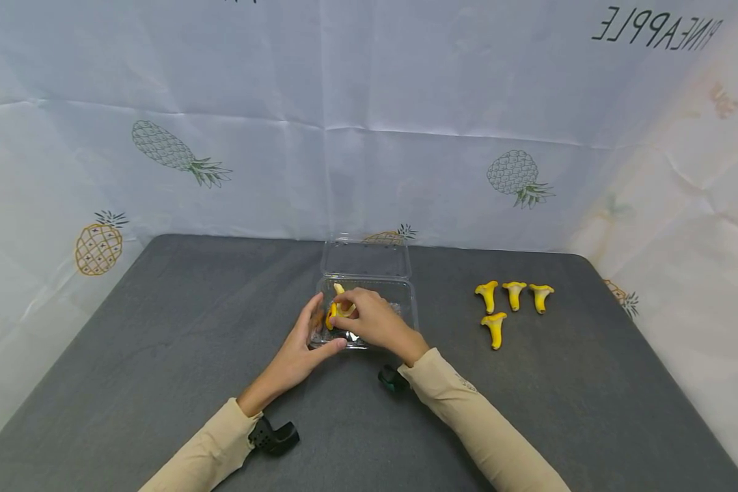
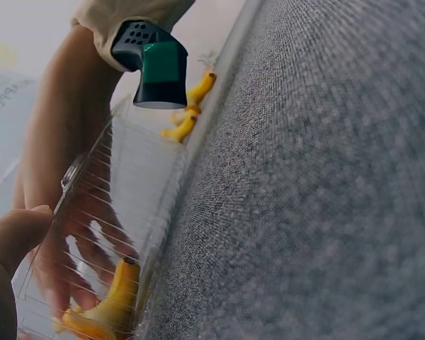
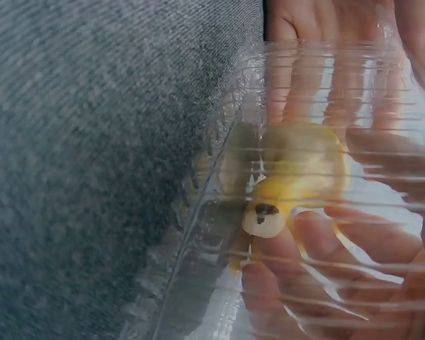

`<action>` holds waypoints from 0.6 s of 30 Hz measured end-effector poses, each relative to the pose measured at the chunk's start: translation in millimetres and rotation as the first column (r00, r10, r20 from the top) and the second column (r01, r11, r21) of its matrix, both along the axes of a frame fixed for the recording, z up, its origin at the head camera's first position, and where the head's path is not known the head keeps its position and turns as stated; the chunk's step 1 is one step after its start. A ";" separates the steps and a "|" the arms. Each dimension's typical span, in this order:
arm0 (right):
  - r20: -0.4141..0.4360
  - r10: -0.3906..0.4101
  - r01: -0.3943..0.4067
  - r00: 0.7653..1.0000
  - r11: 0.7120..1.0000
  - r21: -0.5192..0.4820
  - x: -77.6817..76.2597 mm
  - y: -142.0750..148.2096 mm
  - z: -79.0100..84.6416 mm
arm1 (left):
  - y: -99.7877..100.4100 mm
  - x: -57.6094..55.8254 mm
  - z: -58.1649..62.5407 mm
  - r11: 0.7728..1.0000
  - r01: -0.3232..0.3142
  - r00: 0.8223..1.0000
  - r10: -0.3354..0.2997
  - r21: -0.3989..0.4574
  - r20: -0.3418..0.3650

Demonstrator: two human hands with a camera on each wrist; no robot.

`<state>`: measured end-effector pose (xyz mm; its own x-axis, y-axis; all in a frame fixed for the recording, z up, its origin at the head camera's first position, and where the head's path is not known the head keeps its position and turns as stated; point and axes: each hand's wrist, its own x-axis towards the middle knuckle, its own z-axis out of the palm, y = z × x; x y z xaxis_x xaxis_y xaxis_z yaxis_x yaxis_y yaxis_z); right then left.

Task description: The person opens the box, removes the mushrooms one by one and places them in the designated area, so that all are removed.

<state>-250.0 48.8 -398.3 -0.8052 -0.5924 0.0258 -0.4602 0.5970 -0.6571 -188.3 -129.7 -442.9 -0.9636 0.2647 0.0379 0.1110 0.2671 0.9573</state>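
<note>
A clear plastic clamshell box (image 1: 415, 307) lies on the table, its hinged lid (image 1: 366, 260) folded back. My left hand (image 1: 296, 350) rests along the box's left side with fairly straight fingers, its thumb by the front rim. Reaching inside at the left end, my right hand (image 1: 376, 320) has its thumb and fingertips curled at a yellow chanterelle mushroom (image 1: 331, 316). Another pale yellow chanterelle stem (image 1: 339, 290) pokes up just behind those fingers. Through the ribbed wall, the right wrist view shows a chanterelle's dark stem end (image 3: 265, 210) by the fingertips.
Several yellow chanterelles (image 1: 514, 296) lie on the dark grey table (image 1: 221, 301) right of the box, one (image 1: 495, 331) nearer than the others. A white curtain (image 1: 270, 178) with pineapple prints hangs behind the table. Black camera mounts (image 1: 275, 437) sit at both wrists.
</note>
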 end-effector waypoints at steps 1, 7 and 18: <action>-0.006 -0.006 0.006 1.000 1.000 0.005 0.0 -0.5 -0.2 | -0.1 0.0 0.2 1.000 0.001 1.000 -0.001 0.000 0.001; -0.022 -0.024 0.024 0.999 1.000 0.015 0.2 -1.5 -2.4 | -0.2 0.5 0.1 1.000 0.007 1.000 -0.007 -0.002 0.008; 0.034 0.012 -0.011 0.999 1.000 -0.014 1.3 0.9 -1.4 | 0.2 0.3 -0.3 1.000 0.003 1.000 -0.003 -0.004 0.002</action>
